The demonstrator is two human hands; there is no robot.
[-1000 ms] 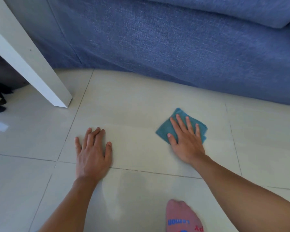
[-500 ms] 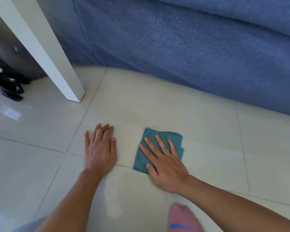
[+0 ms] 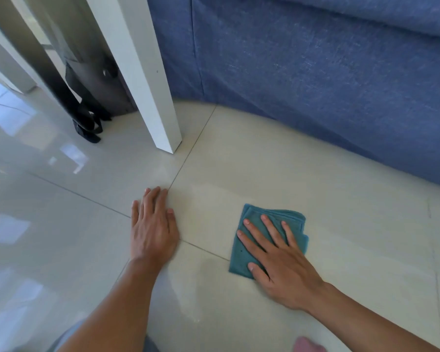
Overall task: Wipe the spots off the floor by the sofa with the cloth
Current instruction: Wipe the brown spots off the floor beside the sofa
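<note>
A folded teal cloth [image 3: 242, 257] lies flat on the pale tiled floor [image 3: 264, 168], a short way in front of the blue sofa [image 3: 315, 85]. My right hand [image 3: 282, 268] presses down on the cloth with its palm and spread fingers, covering the cloth's near right part. To the cloth's left, my left hand [image 3: 153, 229] rests flat on the tiles across a grout line, holding nothing. I cannot make out distinct spots on the floor; faint damp streaks show near the cloth.
A white table leg [image 3: 150, 85] stands on the floor left of the sofa's corner. Behind it sits a dark bag with black straps [image 3: 87, 125]. A foot in a pink sock [image 3: 308, 345] shows at the bottom edge.
My right hand slid the cloth away from the sofa, toward me and my left hand, then a little back to the right. The view swung left; my left hand stayed planted.
</note>
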